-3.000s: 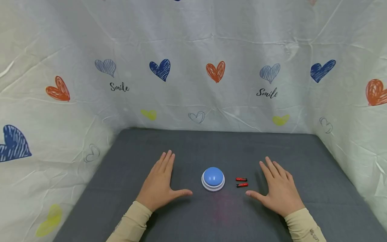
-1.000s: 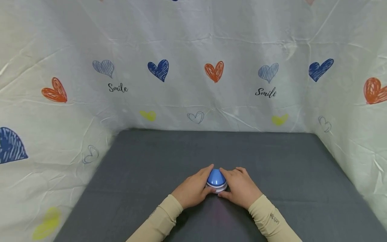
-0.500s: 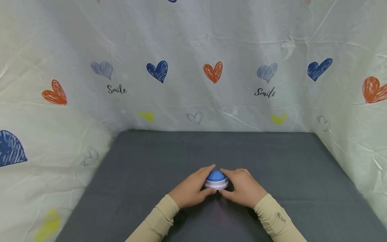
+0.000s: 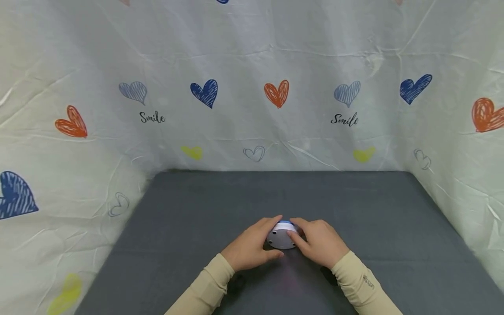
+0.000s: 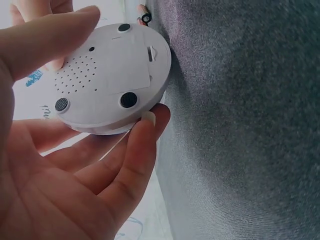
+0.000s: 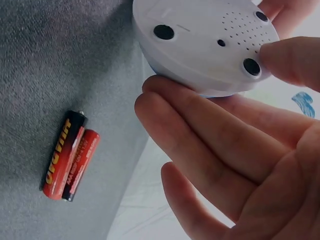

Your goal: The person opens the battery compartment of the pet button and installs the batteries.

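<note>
Round white plastic button unit with a blue dome (image 4: 281,235): I hold it lifted off the dark grey felt table (image 4: 354,201), near the front centre, tipped so its flat white underside faces me and the blue dome points away toward the back wall. The underside shows a speaker grille, dark rubber feet and a rectangular hatch with a notch (likely the battery cover, judging by shape).

My left hand (image 4: 250,247) grips the left rim: thumb laid across the underside, fingers curled under the dome side. My right hand (image 4: 320,243) grips the right rim the same way, thumb tip (image 6: 295,60) pressing beside one foot, fingers cupping beneath. Both hands are clamped on the unit; neither is free.

Key relation: the hatch notch (image 5: 152,51) sits toward the edge nearest the table, and my judgement is that the left thumb lies closer to it than the right one.

Two red-and-black cylindrical batteries (image 6: 70,157) lie side by side, touching, on the felt just beside my right hand, long axes parallel. The right hand is the nearer one to them.

White sheet printed with hearts (image 4: 275,94) encloses the table.
</note>
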